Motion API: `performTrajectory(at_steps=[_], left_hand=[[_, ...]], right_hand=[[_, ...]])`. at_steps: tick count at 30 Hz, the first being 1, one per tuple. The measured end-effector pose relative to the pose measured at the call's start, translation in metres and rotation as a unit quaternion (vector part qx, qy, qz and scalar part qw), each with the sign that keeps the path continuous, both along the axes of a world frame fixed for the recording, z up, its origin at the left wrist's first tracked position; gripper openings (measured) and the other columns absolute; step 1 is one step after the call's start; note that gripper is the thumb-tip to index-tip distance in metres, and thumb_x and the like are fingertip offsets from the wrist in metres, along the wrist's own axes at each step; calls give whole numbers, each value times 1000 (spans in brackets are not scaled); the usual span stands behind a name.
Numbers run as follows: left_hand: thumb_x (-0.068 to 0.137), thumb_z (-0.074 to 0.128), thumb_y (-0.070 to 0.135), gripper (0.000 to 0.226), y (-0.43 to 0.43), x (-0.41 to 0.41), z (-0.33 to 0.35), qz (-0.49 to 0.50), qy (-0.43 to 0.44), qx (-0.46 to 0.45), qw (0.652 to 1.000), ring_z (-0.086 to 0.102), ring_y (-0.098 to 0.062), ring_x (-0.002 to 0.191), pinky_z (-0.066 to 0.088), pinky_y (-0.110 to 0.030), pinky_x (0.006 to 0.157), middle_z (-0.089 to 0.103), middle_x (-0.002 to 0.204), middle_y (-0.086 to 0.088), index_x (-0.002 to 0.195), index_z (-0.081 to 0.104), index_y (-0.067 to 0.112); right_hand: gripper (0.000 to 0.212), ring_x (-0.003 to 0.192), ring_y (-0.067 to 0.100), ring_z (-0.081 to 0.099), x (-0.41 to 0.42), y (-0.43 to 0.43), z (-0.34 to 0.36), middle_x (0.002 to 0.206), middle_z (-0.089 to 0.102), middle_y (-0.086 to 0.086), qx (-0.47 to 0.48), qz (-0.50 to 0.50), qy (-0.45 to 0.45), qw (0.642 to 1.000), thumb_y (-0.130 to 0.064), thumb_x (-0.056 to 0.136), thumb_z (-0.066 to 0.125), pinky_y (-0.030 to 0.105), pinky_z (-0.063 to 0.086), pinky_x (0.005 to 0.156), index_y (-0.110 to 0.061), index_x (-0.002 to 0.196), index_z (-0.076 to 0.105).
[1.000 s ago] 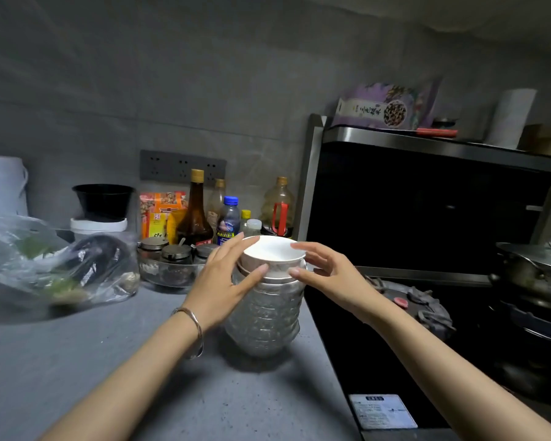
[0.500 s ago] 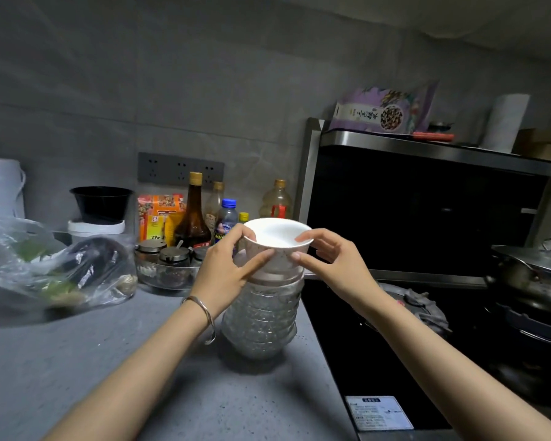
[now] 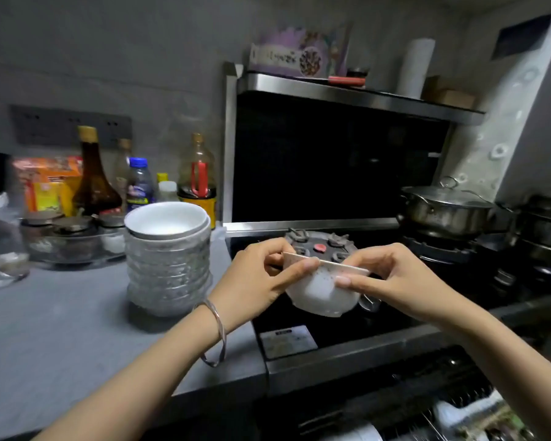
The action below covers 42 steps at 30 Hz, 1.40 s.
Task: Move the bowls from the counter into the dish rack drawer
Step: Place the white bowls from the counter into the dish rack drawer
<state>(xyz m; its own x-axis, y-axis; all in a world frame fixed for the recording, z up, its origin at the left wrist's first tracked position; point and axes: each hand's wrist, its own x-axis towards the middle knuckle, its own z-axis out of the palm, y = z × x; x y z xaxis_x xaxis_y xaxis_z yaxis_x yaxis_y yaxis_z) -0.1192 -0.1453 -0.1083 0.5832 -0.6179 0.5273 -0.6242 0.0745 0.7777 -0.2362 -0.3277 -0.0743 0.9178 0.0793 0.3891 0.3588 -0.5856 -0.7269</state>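
A white bowl (image 3: 320,289) is held in both hands over the black stove top, right of centre in the frame

The bowl is gripped at its rim from either side: the left hand (image 3: 255,278) is closed on the near-left edge with the thumb laid across the outside, and the right hand (image 3: 385,278) is pinched on the right edge, thumb on the outer wall. The bowl is tilted, its rim seen almost edge-on. A thin bracelet (image 3: 215,334) is worn on the left wrist. Left of centre, a stack of bowls (image 3: 167,259) is left standing on the grey counter (image 3: 51,329), a white one on top of patterned glass ones. Behind it, bottles and jars are ranged along the wall. At the lower right, part of an open dish rack drawer (image 3: 452,409) is seen, blurred
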Motion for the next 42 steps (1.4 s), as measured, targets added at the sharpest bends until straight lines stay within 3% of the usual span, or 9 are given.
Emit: performTrajectory(at_steps=[4,10,14,16,18,22,28,34,42], left_hand=[[63,58,73,49,-51,-30,-36,-58,18,79,995,61,0,60,52,-22,55,66,64,12,70,59,24],[58,58,74,69,-116,-61,-107,-138,91,179,970,53,-17,58,54,-45,58,57,63,-12,73,55,7],[65,59,70,53,-146,-74,-159,-184,137,236,944,53,-15,58,54,-40,60,55,61,2,71,54,18],[78,61,55,33,-160,-78,-186,-191,145,238,941,53,-10,58,54,-38,62,55,62,11,77,55,22],[84,62,40,21,-171,-82,-213,-188,151,231,943,57,-8,69,54,-36,73,62,79,7,94,57,23],[83,63,42,57,-183,-88,-261,-159,156,247,943,61,-13,102,49,-33,93,56,125,1,133,39,31],[84,41,62,71,-182,-77,-325,-124,-8,368,921,34,-10,134,23,-13,102,35,149,2,144,27,27],[89,38,61,77,-193,-59,-371,-133,-117,467,866,0,-11,145,0,-30,115,0,159,8,148,4,27],[87,41,62,80,-216,-42,-391,-148,-154,457,863,5,-11,144,9,-28,113,-3,159,9,148,2,29]], right_hand=[[17,70,0,66,-47,-45,-34,73,75,-2,36,-16,96,995,-29,71,74,13,50,64,-14,79,76],[13,72,0,66,-97,-91,-101,78,76,-4,80,-65,222,970,-26,75,73,11,49,65,-17,84,77],[7,59,-7,62,-115,-113,-149,71,74,-10,117,-77,281,950,-14,82,70,5,45,54,-13,88,74],[20,70,1,67,-119,-125,-175,81,77,2,129,-107,284,944,-23,78,72,15,53,65,-8,91,75],[34,81,14,67,-121,-137,-199,94,75,18,153,-136,290,935,-30,74,72,27,54,76,-4,96,74],[27,76,14,65,-120,-158,-240,84,73,13,187,-186,307,915,-27,80,69,24,52,69,-6,96,74],[13,57,-1,63,-105,-190,-286,66,71,-9,235,-268,330,874,-16,89,62,13,47,52,-13,88,74],[23,65,8,63,-75,-214,-323,83,70,3,240,-320,353,846,-16,93,56,19,51,55,-6,107,70],[17,80,19,53,-44,-221,-346,92,61,12,268,-379,364,807,-15,93,53,29,43,73,-6,98,67]])
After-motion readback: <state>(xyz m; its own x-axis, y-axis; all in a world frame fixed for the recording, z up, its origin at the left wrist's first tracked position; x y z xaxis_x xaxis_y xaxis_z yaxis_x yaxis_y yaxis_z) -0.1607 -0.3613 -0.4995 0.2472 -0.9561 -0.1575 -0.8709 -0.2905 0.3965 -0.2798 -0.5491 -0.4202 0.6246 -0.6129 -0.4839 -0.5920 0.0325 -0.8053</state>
